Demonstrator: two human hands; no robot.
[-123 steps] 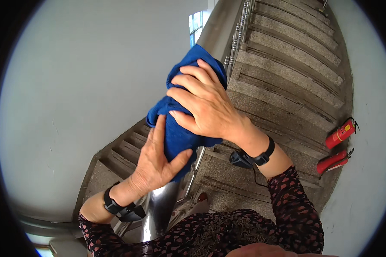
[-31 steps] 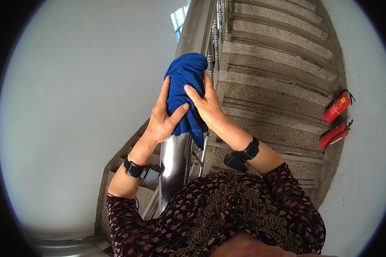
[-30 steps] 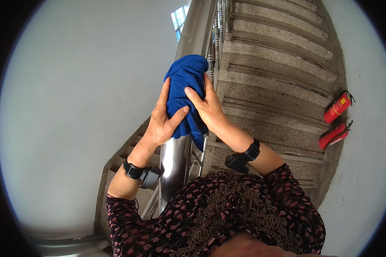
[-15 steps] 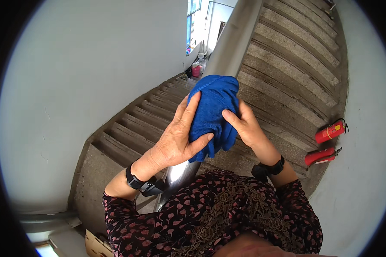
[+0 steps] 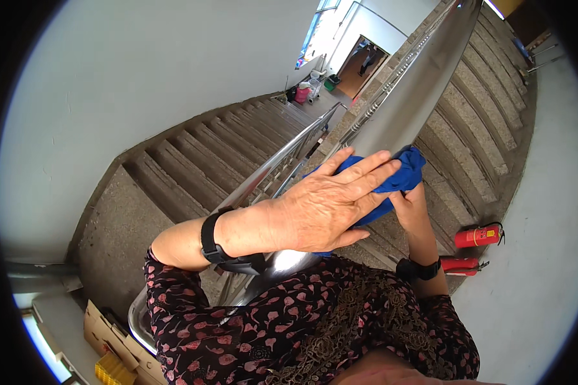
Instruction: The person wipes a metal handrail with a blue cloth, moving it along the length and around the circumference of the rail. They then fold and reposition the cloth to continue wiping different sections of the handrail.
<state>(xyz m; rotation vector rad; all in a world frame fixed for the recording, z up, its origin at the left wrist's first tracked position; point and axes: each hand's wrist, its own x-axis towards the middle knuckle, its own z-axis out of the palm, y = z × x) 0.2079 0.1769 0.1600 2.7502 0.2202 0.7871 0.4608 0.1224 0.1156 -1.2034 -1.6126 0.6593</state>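
A bunched blue cloth (image 5: 412,168) lies at the broad metal handrail (image 5: 404,96), in front of my chest. My left hand (image 5: 327,205) rests flat over the cloth, its fingers stretched out and slightly apart, hiding much of it. At the cloth's right side, my right hand (image 5: 408,206) holds it from below; most of its fingers are out of sight behind the cloth. Both wrists wear black straps.
Stone stairs (image 5: 192,154) go down on the left, and other steps (image 5: 475,122) rise on the right. Two red fire extinguishers (image 5: 478,236) stand by the right wall. Flattened cardboard (image 5: 112,333) leans at lower left. Far off, a person (image 5: 368,59) appears in a doorway.
The cloth has come down from in front of me to the rail, a little to the right. My left hand has turned palm down over it. The view has shifted, showing the doorway.
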